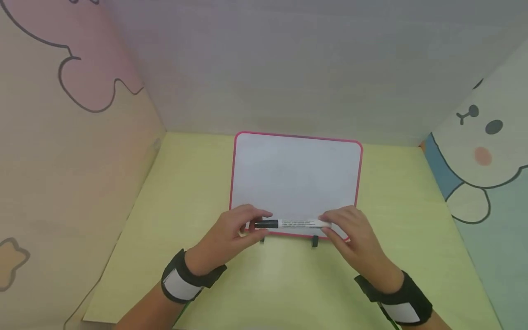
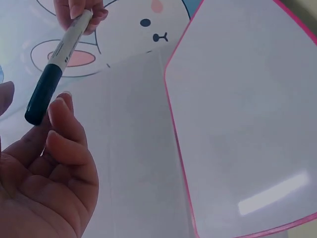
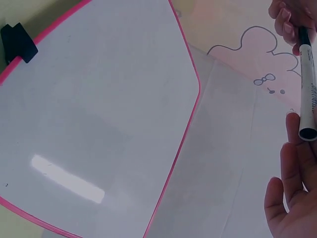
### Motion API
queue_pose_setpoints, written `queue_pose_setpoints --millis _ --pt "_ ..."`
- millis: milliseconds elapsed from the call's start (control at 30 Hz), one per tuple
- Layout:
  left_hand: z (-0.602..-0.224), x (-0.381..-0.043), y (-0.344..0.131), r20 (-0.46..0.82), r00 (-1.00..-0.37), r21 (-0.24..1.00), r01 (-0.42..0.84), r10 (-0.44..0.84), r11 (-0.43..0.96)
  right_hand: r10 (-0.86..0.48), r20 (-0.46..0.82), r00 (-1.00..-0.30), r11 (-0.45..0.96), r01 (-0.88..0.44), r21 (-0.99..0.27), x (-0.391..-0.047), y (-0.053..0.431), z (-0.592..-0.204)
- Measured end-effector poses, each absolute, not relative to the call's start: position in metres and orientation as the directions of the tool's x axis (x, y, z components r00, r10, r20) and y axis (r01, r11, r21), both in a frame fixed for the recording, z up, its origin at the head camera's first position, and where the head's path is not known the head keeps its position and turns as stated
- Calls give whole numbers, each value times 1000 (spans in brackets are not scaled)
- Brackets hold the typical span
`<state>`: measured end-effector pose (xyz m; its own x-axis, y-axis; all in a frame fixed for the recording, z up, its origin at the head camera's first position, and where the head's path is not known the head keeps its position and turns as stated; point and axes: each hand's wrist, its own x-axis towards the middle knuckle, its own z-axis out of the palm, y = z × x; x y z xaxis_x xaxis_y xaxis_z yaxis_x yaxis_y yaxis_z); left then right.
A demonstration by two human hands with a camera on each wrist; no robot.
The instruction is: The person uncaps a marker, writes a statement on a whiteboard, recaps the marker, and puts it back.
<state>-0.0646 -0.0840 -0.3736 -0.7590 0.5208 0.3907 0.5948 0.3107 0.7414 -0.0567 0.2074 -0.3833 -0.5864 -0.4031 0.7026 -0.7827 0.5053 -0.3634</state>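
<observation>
A whiteboard marker (image 1: 299,223) with a white barrel and a dark cap lies level across the lower part of a pink-edged whiteboard (image 1: 297,176) in the head view. My right hand (image 1: 356,236) pinches the barrel's plain end between thumb and fingers. Around the cap, my left hand (image 1: 228,233) has its thumb and forefinger spread apart. The left wrist view shows the dark cap (image 2: 43,94) between the left thumb and loosely bent fingers (image 2: 69,148); whether a fingertip touches it from behind is unclear. Right fingers (image 3: 292,168) appear beneath the barrel's end in the right wrist view.
Black clips (image 1: 315,241) sit at the whiteboard's lower edge. The board stands on a pale yellow table (image 1: 189,183), before a plain grey back wall (image 1: 288,68). Side walls carry cartoon drawings. Both wrists wear black straps (image 1: 181,279).
</observation>
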Motion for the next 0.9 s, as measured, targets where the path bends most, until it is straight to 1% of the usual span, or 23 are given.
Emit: queue_pose_setpoints --millis 133,200,433,600,733,900 --pt "-374 -64 -81 470 -705 668 677 530 308 -407 705 -581 492 -790 -367 -53 203 -380" --pt "-376 -64 -81 497 -690 645 700 527 308 -408 701 -585 491 -788 -372 -52 202 -381" --pt "-377 -62 -79 483 -704 663 682 520 307 -405 701 -587 467 -792 -393 -51 203 -386" --pt "-378 -61 -78 495 -690 665 692 528 281 -469 611 -638 475 -766 -434 -49 203 -386" --pt "-379 -60 -78 495 -663 645 713 561 275 -543 545 -638 514 -766 -385 -47 201 -385" --pt "-378 -60 -78 482 -634 614 737 604 284 -576 550 -605 519 -790 -325 -47 198 -385"
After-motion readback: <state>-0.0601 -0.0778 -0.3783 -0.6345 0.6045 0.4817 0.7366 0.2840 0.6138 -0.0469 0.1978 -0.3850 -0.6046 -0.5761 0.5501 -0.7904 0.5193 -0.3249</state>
